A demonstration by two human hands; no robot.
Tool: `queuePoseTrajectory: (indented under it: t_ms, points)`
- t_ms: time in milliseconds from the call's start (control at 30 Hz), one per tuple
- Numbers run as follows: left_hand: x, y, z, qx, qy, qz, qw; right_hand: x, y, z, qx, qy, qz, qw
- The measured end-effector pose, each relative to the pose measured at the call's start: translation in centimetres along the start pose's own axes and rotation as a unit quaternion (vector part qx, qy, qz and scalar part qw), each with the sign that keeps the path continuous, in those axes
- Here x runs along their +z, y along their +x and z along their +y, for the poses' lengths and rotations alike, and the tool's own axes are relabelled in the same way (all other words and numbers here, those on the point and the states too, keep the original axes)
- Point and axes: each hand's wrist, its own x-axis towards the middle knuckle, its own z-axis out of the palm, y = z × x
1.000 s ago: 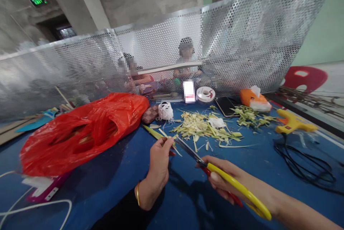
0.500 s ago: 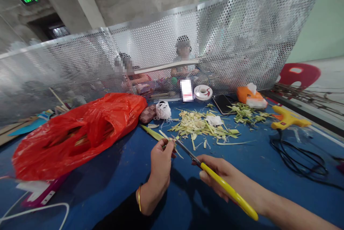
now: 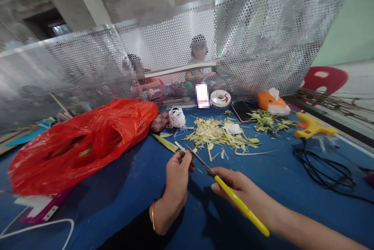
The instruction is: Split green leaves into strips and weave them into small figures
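Note:
Near the middle of the table, my left hand is closed in a pinch on a pale leaf strip, mostly hidden by the fingers. A pair of scissors with long yellow handles is gripped in my right hand. The narrow metal blades point up and left, their tips right beside the left fingertips. Whether the blades touch the strip, I cannot tell. Just beyond the hands lies a heap of pale green leaf trimmings, and a longer green leaf lies behind the left hand.
A red plastic bag fills the left side. Behind the trimmings are white string, a ribbon spool, a phone and a tissue pack. A yellow glue gun with black cord lies right. A perforated metal screen stands behind.
Both hands stay close together over the table. The scissors' yellow handles have swung slightly left and up, and my left hand has shifted a little to the right. The view has tilted slightly.

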Motion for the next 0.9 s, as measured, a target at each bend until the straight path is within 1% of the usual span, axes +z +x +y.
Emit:
queuePoseTrajectory:
  t_ms: [133, 400, 533, 667, 733, 800, 867, 900]
  points:
    - [0.0, 0.1, -0.3, -0.003, -0.019, 0.000, 1.000, 0.2, 0.2, 0.2, -0.018, -0.014, 0.012, 1.000]
    - [-0.1, 0.4, -0.6, -0.003, -0.029, -0.004, 1.000, 0.7, 0.3, 0.7, -0.023, 0.023, 0.016, 0.999]
    - [-0.1, 0.5, -0.7, -0.005, -0.032, 0.000, 0.999, 1.0, 0.5, 1.1, -0.031, 0.010, 0.031, 0.999]
    - [-0.3, 0.5, -0.4, -0.026, -0.058, -0.010, 0.998, 0.7, 0.7, 1.5, -0.045, -0.007, 0.044, 0.998]
    - [-0.4, 0.5, -0.1, -0.044, -0.079, -0.028, 0.996, -0.1, 0.8, 1.7, -0.058, -0.035, 0.057, 0.996]
    - [-0.5, 0.5, 0.2, -0.060, -0.099, -0.055, 0.992, -1.4, 0.7, 1.7, -0.067, -0.094, 0.094, 0.989]
    - [-0.5, 0.5, 0.4, -0.072, -0.115, -0.082, 0.987, -3.0, 0.7, 1.8, -0.056, -0.203, 0.152, 0.966]
    - [-0.6, 0.5, 0.5, -0.078, -0.122, -0.094, 0.985, -3.8, 0.7, 1.8, -0.039, -0.278, 0.179, 0.943]
